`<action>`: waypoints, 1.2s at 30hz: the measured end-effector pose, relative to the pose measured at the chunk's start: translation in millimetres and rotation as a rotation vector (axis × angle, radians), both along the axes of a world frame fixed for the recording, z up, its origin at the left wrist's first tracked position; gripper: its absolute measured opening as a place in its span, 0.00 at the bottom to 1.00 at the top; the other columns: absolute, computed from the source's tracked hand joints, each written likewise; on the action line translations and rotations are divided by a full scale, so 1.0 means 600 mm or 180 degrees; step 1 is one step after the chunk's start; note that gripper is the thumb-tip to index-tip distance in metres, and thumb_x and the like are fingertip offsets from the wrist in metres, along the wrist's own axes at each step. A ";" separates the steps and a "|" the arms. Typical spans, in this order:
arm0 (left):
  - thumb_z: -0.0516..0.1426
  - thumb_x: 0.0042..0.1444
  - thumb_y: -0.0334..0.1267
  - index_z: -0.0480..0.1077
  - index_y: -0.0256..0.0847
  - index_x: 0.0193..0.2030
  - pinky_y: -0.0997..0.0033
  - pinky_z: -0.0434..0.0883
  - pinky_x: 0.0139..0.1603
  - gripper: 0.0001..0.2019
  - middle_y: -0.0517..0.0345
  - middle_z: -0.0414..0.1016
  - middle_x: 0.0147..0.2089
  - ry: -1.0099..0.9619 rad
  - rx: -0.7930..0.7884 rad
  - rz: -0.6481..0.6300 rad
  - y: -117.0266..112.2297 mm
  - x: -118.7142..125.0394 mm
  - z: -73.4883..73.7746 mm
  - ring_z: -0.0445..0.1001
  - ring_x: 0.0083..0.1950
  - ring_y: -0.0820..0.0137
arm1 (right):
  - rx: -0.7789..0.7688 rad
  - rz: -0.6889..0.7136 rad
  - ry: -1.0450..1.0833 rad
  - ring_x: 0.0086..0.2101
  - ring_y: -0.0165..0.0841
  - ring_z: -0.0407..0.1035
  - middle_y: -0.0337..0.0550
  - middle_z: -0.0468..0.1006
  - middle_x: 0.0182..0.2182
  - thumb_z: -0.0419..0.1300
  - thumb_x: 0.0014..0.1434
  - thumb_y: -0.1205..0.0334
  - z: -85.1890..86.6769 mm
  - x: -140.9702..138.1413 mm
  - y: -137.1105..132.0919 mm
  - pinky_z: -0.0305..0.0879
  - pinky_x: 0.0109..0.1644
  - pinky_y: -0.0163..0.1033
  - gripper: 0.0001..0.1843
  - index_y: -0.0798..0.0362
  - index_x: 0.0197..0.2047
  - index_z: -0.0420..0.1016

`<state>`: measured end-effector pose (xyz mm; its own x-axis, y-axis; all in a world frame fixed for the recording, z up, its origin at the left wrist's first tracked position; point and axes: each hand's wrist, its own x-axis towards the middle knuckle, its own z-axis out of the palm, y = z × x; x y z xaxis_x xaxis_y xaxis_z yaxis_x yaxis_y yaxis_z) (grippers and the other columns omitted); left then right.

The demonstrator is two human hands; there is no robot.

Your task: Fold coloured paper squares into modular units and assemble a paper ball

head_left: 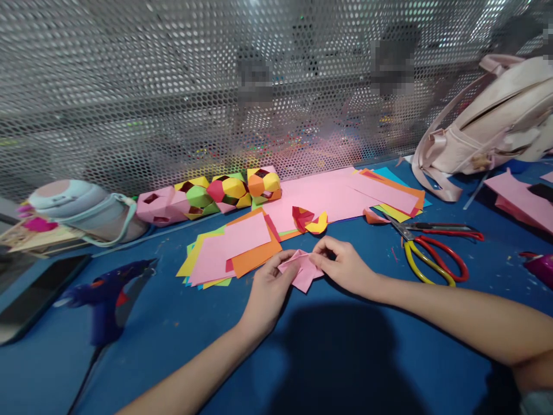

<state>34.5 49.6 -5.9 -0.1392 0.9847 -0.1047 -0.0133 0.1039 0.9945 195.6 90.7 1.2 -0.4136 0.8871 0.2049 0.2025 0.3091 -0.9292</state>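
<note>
Several origami balls (232,187) look finished beyond the pink folded paper (305,276), which the left hand (270,288) and right hand (343,263) pinch between thumbs and fingers over the blue tabletop (194,328) (seemingly only partly shaped).

- Part of the folded pink paper (306,280) lies hidden under the fingers of the person's left hand (268,288) and right hand (343,262).
- The left forearm (196,369) is cut off by the bottom edge, the right forearm (453,314) by the right.
- The blue glue gun (103,308) is blurred, and its cord (88,374) leaves at the bottom.
- The phone (41,297) meets the left edge.
- The backpack (492,129) runs past the right edge, as does a purple object (540,268), too blurred to identify.
- Shapes behind the perforated screen (164,132) are indistinct.
</note>
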 end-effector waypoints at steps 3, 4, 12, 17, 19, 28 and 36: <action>0.62 0.47 0.43 0.75 0.37 0.41 0.70 0.67 0.38 0.16 0.53 0.78 0.36 -0.0072 -0.0023 -0.0093 0.001 -0.002 -0.006 0.72 0.37 0.66 | -0.0047 -0.0013 0.0010 0.26 0.26 0.62 0.34 0.67 0.24 0.55 0.57 0.65 -0.001 -0.001 -0.001 0.58 0.29 0.31 0.06 0.55 0.29 0.67; 0.62 0.47 0.43 0.76 0.38 0.41 0.70 0.67 0.38 0.15 0.53 0.78 0.37 -0.0108 -0.0043 -0.0122 0.001 -0.003 -0.007 0.72 0.37 0.65 | -0.0049 -0.0009 0.0012 0.26 0.26 0.62 0.34 0.67 0.24 0.55 0.57 0.65 -0.001 -0.001 -0.002 0.58 0.29 0.31 0.06 0.55 0.29 0.66; 0.65 0.42 0.38 0.76 0.39 0.39 0.73 0.67 0.37 0.15 0.57 0.77 0.33 -0.1064 -0.0300 -0.0132 0.003 0.005 0.003 0.72 0.34 0.71 | 0.0073 0.0018 -0.0028 0.26 0.25 0.62 0.34 0.67 0.24 0.54 0.58 0.64 -0.002 -0.002 -0.005 0.58 0.30 0.31 0.06 0.55 0.29 0.66; 0.67 0.39 0.34 0.75 0.37 0.39 0.76 0.67 0.35 0.16 0.59 0.76 0.31 -0.1472 -0.0493 -0.0018 0.003 0.009 0.010 0.72 0.32 0.74 | 0.0085 0.0038 -0.0012 0.27 0.26 0.63 0.35 0.68 0.24 0.55 0.58 0.64 -0.003 -0.001 -0.004 0.58 0.30 0.31 0.06 0.55 0.30 0.66; 0.67 0.39 0.33 0.75 0.37 0.39 0.77 0.68 0.34 0.17 0.59 0.76 0.31 -0.1517 -0.0515 0.0028 0.003 0.009 0.011 0.72 0.32 0.74 | 0.0107 0.0037 -0.0026 0.27 0.26 0.63 0.35 0.69 0.25 0.55 0.58 0.63 -0.003 -0.001 -0.004 0.59 0.30 0.32 0.06 0.55 0.30 0.67; 0.66 0.40 0.32 0.71 0.41 0.47 0.76 0.69 0.36 0.24 0.60 0.76 0.35 -0.1600 -0.0445 0.0053 0.000 0.007 0.009 0.73 0.33 0.75 | 0.0362 0.0024 -0.0138 0.28 0.27 0.63 0.36 0.69 0.25 0.54 0.59 0.65 -0.003 -0.002 -0.007 0.59 0.32 0.32 0.07 0.55 0.29 0.67; 0.65 0.44 0.38 0.77 0.34 0.32 0.72 0.68 0.39 0.10 0.55 0.76 0.32 -0.1174 -0.0265 -0.0141 0.001 0.004 0.000 0.72 0.36 0.70 | 0.0414 0.0053 -0.0155 0.28 0.27 0.63 0.36 0.69 0.25 0.54 0.59 0.65 -0.006 -0.003 -0.007 0.60 0.33 0.32 0.07 0.55 0.29 0.67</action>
<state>37.1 50.3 -5.8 -0.0347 0.9749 -0.2197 -0.3625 0.1926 0.9118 194.0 86.3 -2.2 -0.4404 0.8473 0.2970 0.2400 0.4299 -0.8704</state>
